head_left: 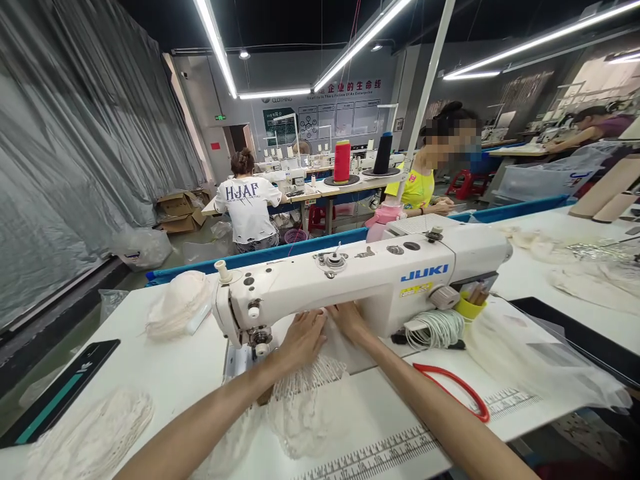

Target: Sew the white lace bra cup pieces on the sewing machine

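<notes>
My left hand (303, 338) lies flat, fingers stretched out, on white lace fabric (310, 400) just right of the needle of a white JUKI sewing machine (360, 280). My right hand (350, 321) rests close beside it, pressed on the same fabric under the machine's arm; its fingers are partly hidden by the machine body. The fabric trails from the machine bed toward me over the white table (165, 373).
Piles of white lace pieces lie at the left (177, 305) and near left (90, 433). A red loop (457, 390), coiled white cord (436, 328) and a yellow cup (470, 307) sit to the right. A clear plastic bag (540, 363) lies far right. Other people sew at tables behind.
</notes>
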